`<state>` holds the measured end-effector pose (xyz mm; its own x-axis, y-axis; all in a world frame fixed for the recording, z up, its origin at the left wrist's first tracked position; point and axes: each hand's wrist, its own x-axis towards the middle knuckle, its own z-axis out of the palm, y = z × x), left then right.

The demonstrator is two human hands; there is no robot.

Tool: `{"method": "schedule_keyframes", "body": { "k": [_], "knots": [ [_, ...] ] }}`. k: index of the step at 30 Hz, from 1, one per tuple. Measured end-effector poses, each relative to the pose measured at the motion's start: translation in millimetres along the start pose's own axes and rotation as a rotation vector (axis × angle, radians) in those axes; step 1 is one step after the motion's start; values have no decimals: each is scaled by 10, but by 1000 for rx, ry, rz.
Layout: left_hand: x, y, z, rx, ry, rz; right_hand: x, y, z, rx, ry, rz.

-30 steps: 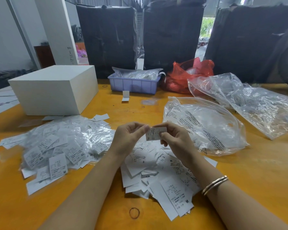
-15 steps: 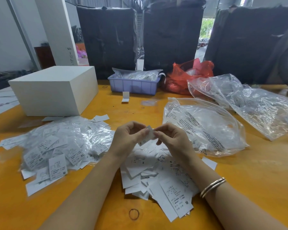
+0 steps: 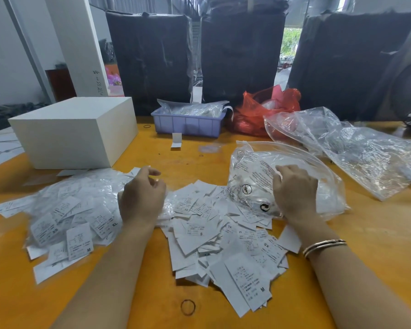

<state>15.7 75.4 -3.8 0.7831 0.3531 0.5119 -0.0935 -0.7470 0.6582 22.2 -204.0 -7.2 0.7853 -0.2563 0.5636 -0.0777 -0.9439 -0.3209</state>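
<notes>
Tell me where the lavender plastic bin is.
Head view: the lavender plastic bin sits far centre on the table, between the white box at left and the red plastic bag at right.

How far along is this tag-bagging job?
Roughly midway, I'd guess. Done: a heap of bagged labels beneath the left hand. In hand: the right hand is on the clear bag, likely for another sleeve. Left: the loose labels piled on the table between the arms.
</notes>
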Motion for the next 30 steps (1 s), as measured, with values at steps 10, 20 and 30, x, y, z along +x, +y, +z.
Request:
{"method": "schedule_keyframes", "body": {
  "k": [10,20,30],
  "knots": [
    [-45,-16,31,430,-50,185,19,83,153,-283,-207,70],
    [-210,149,192,64,-194,378,43,182,135,256,-79,327],
    [-254,206,204,-50,-269,422,-99,-61,11,442,256,-39]
  ]
}}
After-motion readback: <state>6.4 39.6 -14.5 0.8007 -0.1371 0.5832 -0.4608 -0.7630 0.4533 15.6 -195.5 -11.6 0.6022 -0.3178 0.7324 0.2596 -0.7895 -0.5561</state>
